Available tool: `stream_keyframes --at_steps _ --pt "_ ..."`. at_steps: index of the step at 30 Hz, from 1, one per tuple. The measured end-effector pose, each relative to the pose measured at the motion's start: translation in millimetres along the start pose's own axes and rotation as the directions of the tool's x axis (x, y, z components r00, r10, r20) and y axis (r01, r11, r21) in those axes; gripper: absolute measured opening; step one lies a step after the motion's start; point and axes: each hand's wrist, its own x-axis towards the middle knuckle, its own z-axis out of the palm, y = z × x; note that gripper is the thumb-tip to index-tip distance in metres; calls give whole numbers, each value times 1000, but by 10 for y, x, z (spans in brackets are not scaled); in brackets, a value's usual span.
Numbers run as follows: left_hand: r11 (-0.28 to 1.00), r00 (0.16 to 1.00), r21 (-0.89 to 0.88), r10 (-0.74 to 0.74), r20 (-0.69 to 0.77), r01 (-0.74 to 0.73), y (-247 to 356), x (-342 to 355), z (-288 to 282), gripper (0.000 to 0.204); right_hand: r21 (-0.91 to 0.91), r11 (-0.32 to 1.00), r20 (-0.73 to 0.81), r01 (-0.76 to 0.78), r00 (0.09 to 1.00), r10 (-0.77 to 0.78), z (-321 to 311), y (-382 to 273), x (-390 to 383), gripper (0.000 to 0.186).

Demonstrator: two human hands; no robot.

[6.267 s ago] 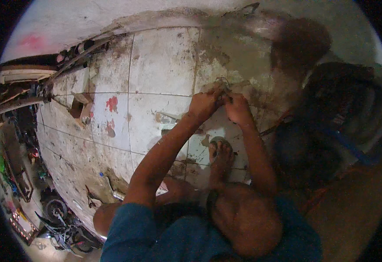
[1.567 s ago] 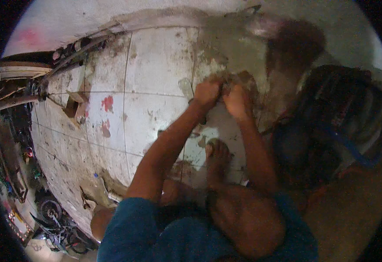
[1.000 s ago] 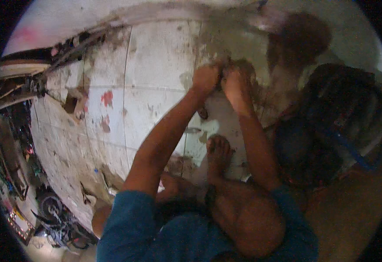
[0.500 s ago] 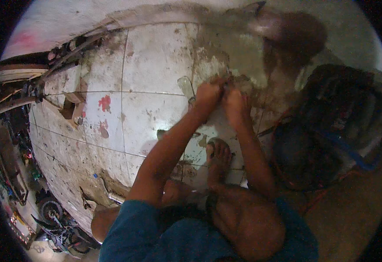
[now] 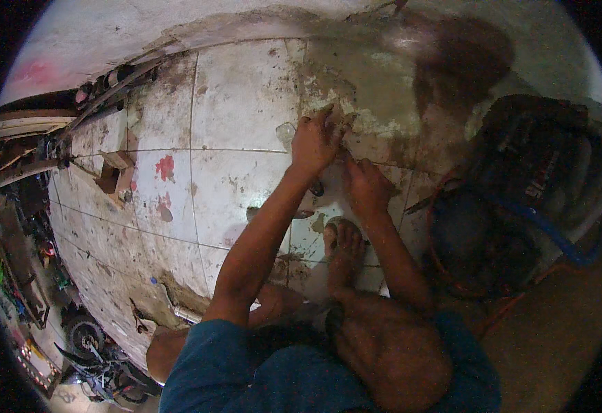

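Observation:
My left hand (image 5: 315,143) is raised over the tiled floor. Its fingers are bent, the tips pointing away from me, round something small that I cannot make out. A dark rounded end (image 5: 317,187) shows just below that hand's wrist; whether it belongs to a held thing is unclear. Close by on the right, my right hand (image 5: 368,184) is closed, thumb side toward the left hand, with its contents hidden. A clear, glassy flat piece (image 5: 285,134) lies left of my left hand. Under my left forearm rests a dark-ended, elongated object (image 5: 302,214).
My bare foot (image 5: 346,241) stands just below the hands. On the right sit a large dark case (image 5: 549,151) and a coiled blue hose (image 5: 545,230). A small open wooden box (image 5: 113,172) and timber lengths lie left. A motorbike (image 5: 101,358) stands at lower left.
My hands were fists pressed together; now they are slightly apart. The left has turned with its fingertips showing, and the right has dropped a little toward me.

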Motion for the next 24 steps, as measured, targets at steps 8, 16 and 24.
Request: stream_keyframes --at_steps 8,16,24 --pt "809 856 -423 -179 484 409 -274 206 -526 38 92 961 -243 263 941 -234 -109 -17 6 37" --pt "743 873 -465 -359 329 481 -680 51 -832 36 196 963 -134 186 978 -161 -252 -66 -54 34" --pt "980 962 190 104 -251 -57 -789 -218 -287 58 158 950 176 -268 955 240 -354 -98 177 37"
